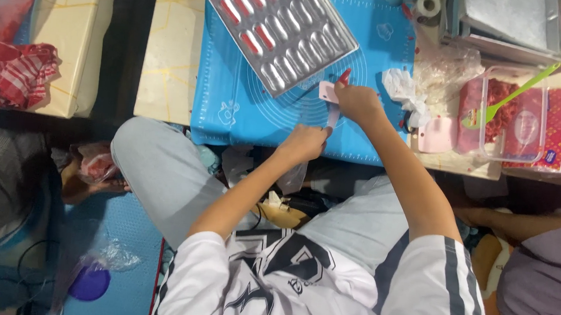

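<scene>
Right hand (358, 102): we see it closed around a small pale pink scraper (328, 91), a red bit showing at the fingertips, held over the blue mat.
Left hand (305, 143): we see it curled shut near the mat's near edge, pinching the lower end of a thin pale strip (332, 117) that runs up toward the scraper; what the strip is, we cannot tell.
Blue mat (244, 108): we log a silicone sheet with printed circles, spread flat on the bench under both hands.
Metal mould tray (281, 27): we note it lying tilted on the far part of the mat, rows of oblong cavities, several at its left filled with red, the rest bare.
Crumpled white paper (402, 90): we place it just right of the right hand, at the mat's edge.
Clear plastic box (510, 122): we record it well right of the hands, holding red paste, with a green spatula (508, 99) leaning in it.
Pink card (437, 135): flat, just left of the box.
Steel trays (504, 25): stacked at the far right corner of the bench.
Tape roll (429, 4): far edge, beside the trays.
Red checked cloth (14, 70): far left, on a tan box.
Bench (169, 49): pale top with yellow lines, bare left of the mat.
</scene>
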